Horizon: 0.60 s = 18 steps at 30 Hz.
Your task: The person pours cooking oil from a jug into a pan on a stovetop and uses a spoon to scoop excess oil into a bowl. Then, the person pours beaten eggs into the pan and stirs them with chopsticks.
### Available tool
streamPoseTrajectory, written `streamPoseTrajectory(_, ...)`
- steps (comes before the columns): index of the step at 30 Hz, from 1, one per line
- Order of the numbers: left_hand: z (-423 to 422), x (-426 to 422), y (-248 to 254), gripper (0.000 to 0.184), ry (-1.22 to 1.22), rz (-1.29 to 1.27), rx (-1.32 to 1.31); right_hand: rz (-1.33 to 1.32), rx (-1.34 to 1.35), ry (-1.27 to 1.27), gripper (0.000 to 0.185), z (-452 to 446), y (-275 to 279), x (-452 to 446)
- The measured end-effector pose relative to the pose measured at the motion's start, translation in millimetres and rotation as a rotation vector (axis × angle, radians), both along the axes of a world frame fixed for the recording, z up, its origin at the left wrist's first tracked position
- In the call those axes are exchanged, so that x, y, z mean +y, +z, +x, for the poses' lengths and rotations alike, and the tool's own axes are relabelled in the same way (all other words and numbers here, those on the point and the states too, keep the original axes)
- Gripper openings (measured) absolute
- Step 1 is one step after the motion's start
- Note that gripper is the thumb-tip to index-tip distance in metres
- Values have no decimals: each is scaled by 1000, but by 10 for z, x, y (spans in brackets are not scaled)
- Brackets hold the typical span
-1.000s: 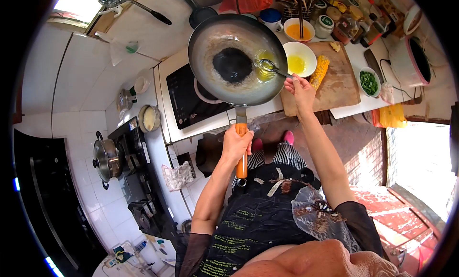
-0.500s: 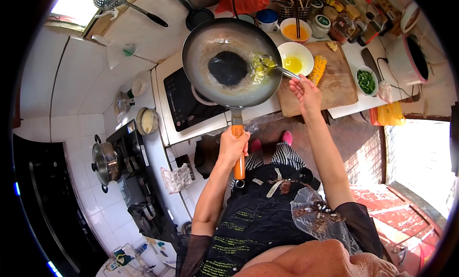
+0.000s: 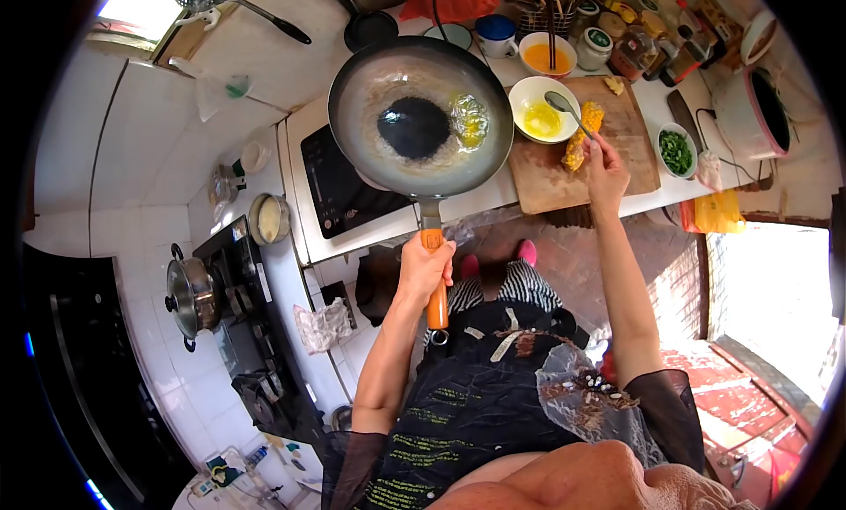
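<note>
My left hand [image 3: 426, 268] is wrapped round the orange handle of a wok [image 3: 421, 177], which is held tilted above the black induction cooktop [image 3: 339, 193]. On the right side of the wok's inner surface lies a small yellowish, bubbly puddle [image 3: 470, 122]. My right hand [image 3: 606, 177] pinches the handle of a metal spoon [image 3: 559, 101], whose bowl is over a white bowl [image 3: 518, 96] with yellow liquid in it. Below the spoon handle, a corn cob [image 3: 575, 149] rests on the wooden cutting board [image 3: 626, 171], beside the white bowl.
Behind the white bowl are a bowl of orange liquid [image 3: 568, 68] with chopsticks and a blue-lidded mug [image 3: 495, 43]. Chopped greens [image 3: 676, 151] fill a bowl at the right, near a large pot [image 3: 740, 114]. Several jars and bottles line the back. A lidded pot [image 3: 194, 294] is at left.
The spoon has moved right, out of the wok to over the white bowl, with my right hand. The wok has shifted slightly left, and the yellowish puddle remains in it.
</note>
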<state>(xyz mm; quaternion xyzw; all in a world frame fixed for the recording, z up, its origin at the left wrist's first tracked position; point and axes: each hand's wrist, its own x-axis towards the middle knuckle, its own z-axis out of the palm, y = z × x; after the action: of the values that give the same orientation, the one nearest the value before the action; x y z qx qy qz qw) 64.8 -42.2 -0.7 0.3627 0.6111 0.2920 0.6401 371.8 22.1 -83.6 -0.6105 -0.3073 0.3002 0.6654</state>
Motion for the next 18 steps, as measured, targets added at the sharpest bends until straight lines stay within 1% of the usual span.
streamPoseTrajectory(1,-5,-1,-3,11,-1,0,-3,39,-94,1,23,-5,53,-25)
streamPoseTrajectory(2,-9,-5,-4,11,1,-1,-4,39,-95,3,23,-30,139,-56)
streamPoseTrajectory(4,-16,-13,-2,12,-4,1,4,76,-346,-9,24,-82,307,-117)
streamPoseTrajectory(5,-22,-19,-9,12,-2,1,4,76,-346,-6,24,-79,349,-133)
streamPoseTrajectory(7,-32,-31,-27,12,-4,1,0,95,-682,-64,20,-76,396,-149)
streamPoseTrajectory(8,-35,-37,-26,12,-2,1,0,96,-682,-62,20,-85,365,-140)
streamPoseTrajectory(10,-44,-45,-20,12,4,-1,0,-16,-294,-74,22,-117,234,-93)
streamPoseTrajectory(11,-49,-48,-20,12,5,-1,1,-16,-293,-73,22,-117,179,-62)
streamPoseTrajectory(13,-51,-53,-22,12,-7,7,-6,77,226,-60,24,-116,129,-2)
streamPoseTrajectory(14,-44,-55,-13,12,-6,8,-5,77,228,-60,24,-151,123,17)
streamPoseTrajectory(16,-22,-62,8,13,-3,13,1,6,350,51,25,-298,115,67)
streamPoseTrajectory(18,-20,-70,-6,13,-4,13,5,-14,311,98,25,-459,82,115)
